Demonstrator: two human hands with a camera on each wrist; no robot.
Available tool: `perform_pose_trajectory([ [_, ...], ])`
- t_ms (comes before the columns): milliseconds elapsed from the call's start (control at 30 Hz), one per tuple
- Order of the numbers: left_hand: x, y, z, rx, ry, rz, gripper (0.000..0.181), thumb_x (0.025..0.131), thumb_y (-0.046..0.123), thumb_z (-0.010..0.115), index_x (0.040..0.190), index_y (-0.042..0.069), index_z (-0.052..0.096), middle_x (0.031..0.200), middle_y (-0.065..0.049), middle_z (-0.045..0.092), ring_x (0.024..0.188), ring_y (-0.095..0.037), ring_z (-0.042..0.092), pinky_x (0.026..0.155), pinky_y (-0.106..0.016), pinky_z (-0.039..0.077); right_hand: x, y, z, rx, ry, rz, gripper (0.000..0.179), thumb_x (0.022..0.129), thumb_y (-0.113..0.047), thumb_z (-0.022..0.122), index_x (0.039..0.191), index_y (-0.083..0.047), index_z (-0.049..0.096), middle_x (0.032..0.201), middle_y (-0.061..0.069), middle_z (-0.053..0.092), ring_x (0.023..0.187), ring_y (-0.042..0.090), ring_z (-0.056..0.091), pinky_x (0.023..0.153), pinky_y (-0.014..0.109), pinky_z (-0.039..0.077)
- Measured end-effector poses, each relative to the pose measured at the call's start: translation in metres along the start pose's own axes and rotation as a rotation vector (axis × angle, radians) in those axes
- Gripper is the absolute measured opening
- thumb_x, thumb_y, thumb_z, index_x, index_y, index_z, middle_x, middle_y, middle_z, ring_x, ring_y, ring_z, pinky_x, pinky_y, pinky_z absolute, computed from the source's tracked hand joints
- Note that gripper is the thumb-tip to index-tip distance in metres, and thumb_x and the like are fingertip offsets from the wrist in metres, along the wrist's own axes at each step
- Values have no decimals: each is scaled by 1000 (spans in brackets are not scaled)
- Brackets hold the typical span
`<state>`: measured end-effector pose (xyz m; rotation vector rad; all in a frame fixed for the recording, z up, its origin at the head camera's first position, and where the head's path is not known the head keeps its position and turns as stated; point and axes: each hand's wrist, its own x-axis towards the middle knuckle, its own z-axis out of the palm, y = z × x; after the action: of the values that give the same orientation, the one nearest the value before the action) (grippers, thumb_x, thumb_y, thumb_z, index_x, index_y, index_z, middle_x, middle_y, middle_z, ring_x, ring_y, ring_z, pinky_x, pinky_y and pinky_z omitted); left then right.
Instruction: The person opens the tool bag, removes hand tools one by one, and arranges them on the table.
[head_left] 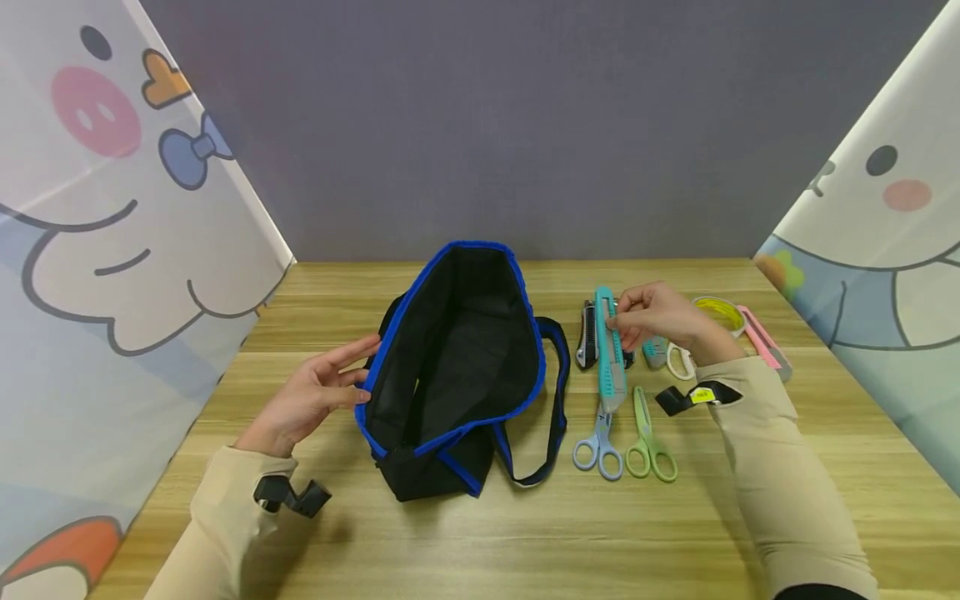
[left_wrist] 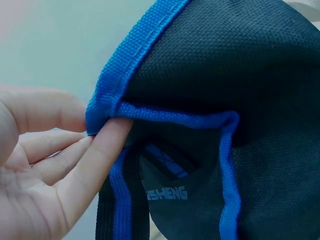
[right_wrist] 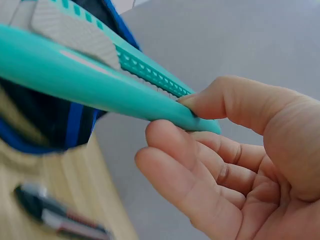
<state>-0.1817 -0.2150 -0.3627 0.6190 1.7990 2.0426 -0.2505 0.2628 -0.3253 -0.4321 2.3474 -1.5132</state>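
A black tool bag [head_left: 480,350] with blue edging sits mouth-up on the table, its opening wide. My left hand [head_left: 315,392] pinches the left part of its rim; in the left wrist view the thumb and fingers [left_wrist: 65,172] grip the blue binding [left_wrist: 131,55]. To the right of the bag, my right hand [head_left: 656,321] holds a teal utility knife [head_left: 611,367] raised over other tools. Seen from the right wrist, the thumb and fingertips pinch one end of the knife [right_wrist: 100,90], while its grey slider [right_wrist: 75,37] faces up.
Below the knife lie blue-handled scissors [head_left: 600,450], green scissors [head_left: 649,446] and a black-and-grey utility knife [head_left: 587,337]. Around the right hand are a smaller teal item [head_left: 655,353], a white loop [head_left: 681,363], yellow tape [head_left: 722,312] and a pink cutter [head_left: 763,337]. A grey panel [head_left: 480,133] stands behind.
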Motion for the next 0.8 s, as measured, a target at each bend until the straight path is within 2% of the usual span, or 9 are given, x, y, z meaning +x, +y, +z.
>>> perform_pose_trajectory([
  [233,0,-2,0,2,-1,4,69,82,-14,55,143,-2,24,139,-1,36,101,-16,55,75,-27,51,-27,25,-14,-31,-13,39,19,87,-6,61,83,11,55,65,14,61,56,27,63,57,46,52],
  [367,0,-1,0,7,-3,7,69,82,-14,55,143,-2,24,139,-2,36,102,-16,56,75,-28,51,-41,43,-24,-43,-47,60,18,87,-5,59,84,11,54,65,12,61,56,25,63,59,49,52],
  [633,-1,0,0,-2,-14,17,70,82,-15,55,143,-2,24,138,-2,37,102,-15,56,75,-27,51,-69,77,-37,-43,-164,167,20,88,-6,57,86,14,53,69,12,62,60,22,64,59,43,54],
  [800,0,1,1,4,-17,14,70,82,-14,56,143,-1,25,140,-2,36,102,-15,56,74,-27,51,-78,91,-39,-32,-199,233,21,87,-8,60,84,12,54,66,13,62,58,19,63,55,39,54],
])
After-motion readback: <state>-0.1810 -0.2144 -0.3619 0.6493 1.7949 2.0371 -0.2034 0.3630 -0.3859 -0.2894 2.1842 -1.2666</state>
